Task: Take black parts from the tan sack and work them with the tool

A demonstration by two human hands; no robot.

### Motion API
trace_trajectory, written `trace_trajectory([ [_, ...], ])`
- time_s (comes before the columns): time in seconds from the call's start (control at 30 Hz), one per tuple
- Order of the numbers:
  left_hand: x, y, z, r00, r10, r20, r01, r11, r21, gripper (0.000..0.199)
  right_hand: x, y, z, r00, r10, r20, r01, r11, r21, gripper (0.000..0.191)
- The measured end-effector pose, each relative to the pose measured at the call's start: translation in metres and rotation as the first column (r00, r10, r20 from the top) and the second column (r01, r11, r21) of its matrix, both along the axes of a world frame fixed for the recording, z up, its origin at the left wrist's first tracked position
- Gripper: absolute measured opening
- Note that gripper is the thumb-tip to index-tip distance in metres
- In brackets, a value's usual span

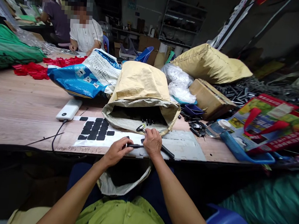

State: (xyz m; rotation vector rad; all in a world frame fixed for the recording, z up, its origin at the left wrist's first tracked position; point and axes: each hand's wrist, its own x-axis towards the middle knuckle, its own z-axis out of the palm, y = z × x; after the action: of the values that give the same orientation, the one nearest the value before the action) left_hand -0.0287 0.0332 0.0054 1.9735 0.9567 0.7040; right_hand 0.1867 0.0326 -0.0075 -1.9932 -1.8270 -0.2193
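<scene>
Near the table's front edge, my left hand [117, 151] pinches the left end of a thin black rod [137, 146]. My right hand [152, 143] is closed round a tool with a metal head [140, 128] and a black handle [167, 152]. The rod's right end meets my right fingers, which hide part of it. Just beyond my hands, a tan paper sack [142, 83] lies with its mouth towards me, small black pieces [148, 121] inside. Left of it, a white sheet [75, 140] carries several black squares [93, 129]. A grey board [187, 145] lies under my right hand.
A white power bank [68, 109] with a cable sits on the left. Behind it are a blue-white bag [81, 78] and a person [84, 35]. To the right stand a cardboard box [210, 98], a clear bottle [218, 128] and a blue tray [247, 157]. An open sack [122, 189] hangs below the edge.
</scene>
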Motion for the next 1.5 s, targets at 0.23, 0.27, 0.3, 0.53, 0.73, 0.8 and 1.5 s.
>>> trace_trajectory([
  [0.23,-0.027,-0.074,-0.037,0.956,-0.076,-0.284,0.026,0.984,-0.178,0.017,0.0,0.001,-0.002,1.0,0.0,-0.005,0.0,1.0,0.0,0.019],
  [0.27,-0.028,-0.076,-0.047,0.924,-0.046,-0.379,-0.021,0.985,-0.171,0.015,0.0,0.001,-0.003,1.0,0.001,-0.005,-0.001,1.0,0.002,0.019],
  [0.3,-0.029,-0.077,-0.057,0.879,-0.013,-0.477,-0.07,0.985,-0.156,0.014,0.0,0.001,-0.003,1.0,0.0,-0.005,0.0,1.0,0.004,0.019],
  [0.53,-0.018,-0.071,-0.077,0.589,0.007,-0.808,-0.161,0.981,-0.109,0.019,0.001,0.0,-0.003,1.0,-0.008,0.003,0.008,1.0,0.018,0.018],
  [0.73,0.005,-0.031,0.0,0.927,-0.068,-0.37,-0.022,0.972,-0.234,0.022,0.0,0.0,-0.004,1.0,-0.02,0.016,0.019,0.999,0.03,0.016],
  [0.8,0.019,0.005,0.024,0.956,0.097,-0.276,-0.125,0.989,-0.085,0.028,-0.001,0.0,-0.004,1.0,-0.025,0.016,0.024,0.999,0.029,0.016],
  [1.5,0.052,0.12,0.035,0.689,0.552,-0.47,-0.48,0.833,0.275,0.022,0.001,0.001,-0.002,1.0,-0.016,-0.018,0.016,1.0,-0.012,0.017],
])
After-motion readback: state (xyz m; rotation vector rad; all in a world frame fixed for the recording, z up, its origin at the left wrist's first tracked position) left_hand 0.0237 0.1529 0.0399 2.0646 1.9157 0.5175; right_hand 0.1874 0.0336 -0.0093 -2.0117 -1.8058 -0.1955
